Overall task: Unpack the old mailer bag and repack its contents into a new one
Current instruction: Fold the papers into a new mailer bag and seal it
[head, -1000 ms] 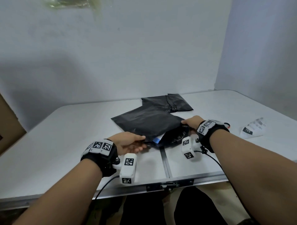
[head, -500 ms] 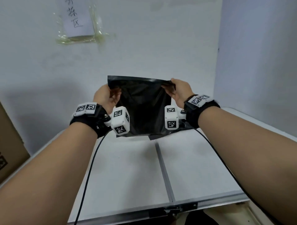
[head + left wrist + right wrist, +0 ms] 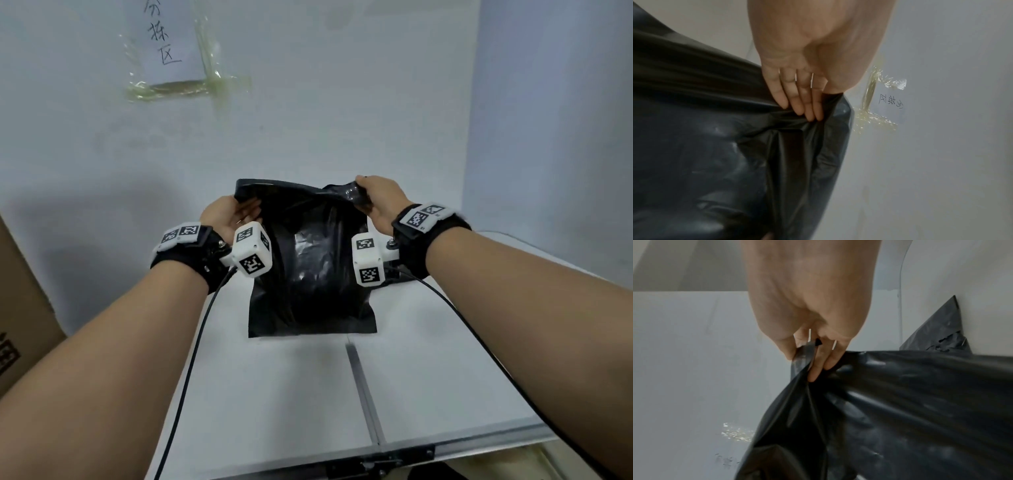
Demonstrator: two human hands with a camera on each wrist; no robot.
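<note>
Black mailer bag [image 3: 308, 274] between both hands

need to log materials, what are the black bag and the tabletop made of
Black bag: looks like thin glossy plastic film; it creases and shows soft glints where both hands hold it.
Tabletop: smooth matte white surface, likely plastic or laminate, with a metal seam; the material is uncertain.

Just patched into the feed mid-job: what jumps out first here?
A black mailer bag held upright over the white table, bulging in the middle. The left hand and right hand each pinch a top corner of it. Behind, a handwritten paper sign is taped to the wall, upper left.
</note>
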